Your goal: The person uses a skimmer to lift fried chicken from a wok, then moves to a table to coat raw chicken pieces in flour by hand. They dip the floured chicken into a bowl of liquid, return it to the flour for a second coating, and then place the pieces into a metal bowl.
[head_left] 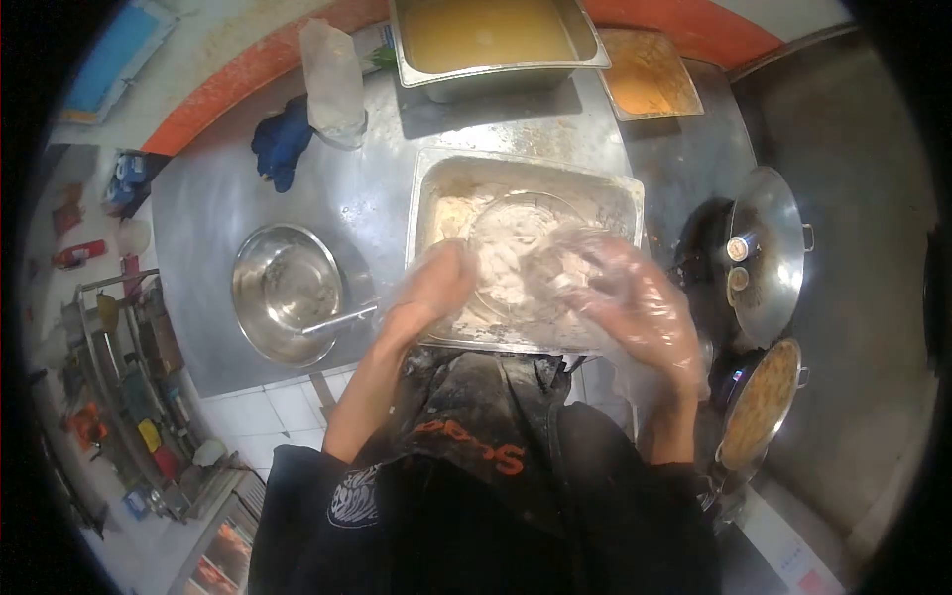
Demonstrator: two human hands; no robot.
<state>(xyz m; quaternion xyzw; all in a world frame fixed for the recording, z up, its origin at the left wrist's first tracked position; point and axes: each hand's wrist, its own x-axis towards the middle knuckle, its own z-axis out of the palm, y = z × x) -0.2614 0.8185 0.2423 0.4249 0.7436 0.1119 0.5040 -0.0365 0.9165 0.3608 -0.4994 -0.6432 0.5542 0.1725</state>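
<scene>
In front of me a deep metal tray (627,203) holds white flour, with a round, thin-rimmed sieve-like vessel (496,205) sitting inside it. Flour-coated pieces (511,248) lie heaped in that vessel. At its left rim, my left hand (436,283) has its fingers curled in and closed against the edge. My right hand (635,297), in a loose clear plastic glove, is over the vessel's right side among the floured pieces. Motion smears its fingers, and I cannot tell whether they grip a piece.
Left of the tray stands a steel bowl (260,297) with a metal handle (339,317) leaning out. Behind are a pan of yellowish liquid (486,35), a tray of orange crumbs (650,79), a clear bag (332,79) and a dark blue cloth (283,139). Two woks (778,223) sit at right.
</scene>
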